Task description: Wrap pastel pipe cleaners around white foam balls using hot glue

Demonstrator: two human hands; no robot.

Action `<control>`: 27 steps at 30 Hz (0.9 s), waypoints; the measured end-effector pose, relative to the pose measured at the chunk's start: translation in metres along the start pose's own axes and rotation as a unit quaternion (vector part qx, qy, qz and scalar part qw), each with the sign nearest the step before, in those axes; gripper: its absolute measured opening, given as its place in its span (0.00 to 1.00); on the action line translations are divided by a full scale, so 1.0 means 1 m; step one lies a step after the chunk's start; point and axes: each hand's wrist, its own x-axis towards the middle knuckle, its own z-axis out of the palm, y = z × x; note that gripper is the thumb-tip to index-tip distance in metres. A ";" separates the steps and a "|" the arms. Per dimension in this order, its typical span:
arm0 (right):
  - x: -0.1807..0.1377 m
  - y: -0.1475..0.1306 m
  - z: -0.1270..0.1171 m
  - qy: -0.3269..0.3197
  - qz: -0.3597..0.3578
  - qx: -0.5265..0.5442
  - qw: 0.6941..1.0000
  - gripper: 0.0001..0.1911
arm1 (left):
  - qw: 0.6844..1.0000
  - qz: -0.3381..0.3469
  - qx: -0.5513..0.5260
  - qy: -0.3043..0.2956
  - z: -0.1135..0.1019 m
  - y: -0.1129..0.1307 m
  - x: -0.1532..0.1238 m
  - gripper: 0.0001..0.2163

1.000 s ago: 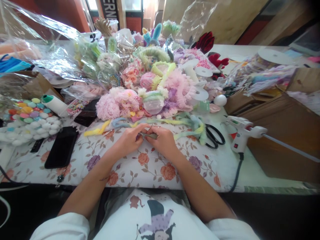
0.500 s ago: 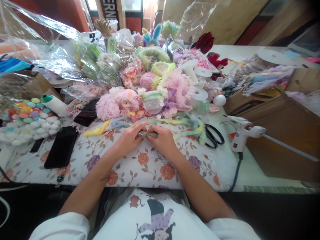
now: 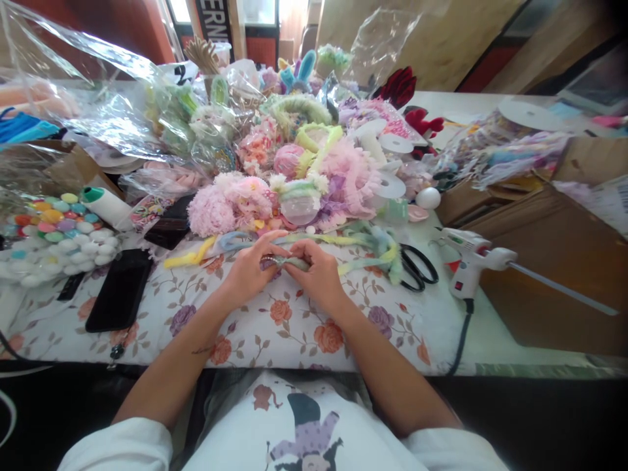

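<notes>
Grey-green strip (image 3: 297,263), thin, with what could be tiny beads at one end, held up between the left hand (image 3: 250,265) and the right hand (image 3: 318,269), just over the flowered cloth (image 3: 299,343). Left fingers curled around the beady end, right thumb and fingers pinched tight on the other — too small to see more. Somewhere in the middle of the work, as a guess: strip already in hand, maybe partly covered, but lots of fluffy yellow, green and blue yarn (image 3: 387,252) loose behind, so plenty left. Now to count: two hands, one strip, one pair of black-handled scissors (image 3: 416,267) right by the yarn, one white glue gun (image 3: 465,271) with one glue stick (image 3: 564,288), one big white ball (image 3: 428,197), one flat black phone (image 3: 118,292) — and too many pom-poms (image 3: 73,255) to count.
</notes>
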 end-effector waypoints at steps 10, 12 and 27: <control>0.005 -0.003 -0.004 -0.028 0.100 0.099 0.990 0.14 | 1.000 0.002 -0.011 0.010 0.003 0.004 -0.001 0.27; 0.007 -0.004 -0.005 -0.049 0.150 0.148 0.976 0.15 | 1.000 0.004 -0.012 0.011 0.005 0.003 -0.001 0.27; 0.010 -0.011 -0.012 -0.073 0.232 0.302 0.922 0.10 | 0.998 0.007 -0.065 0.017 -0.014 0.015 0.004 0.24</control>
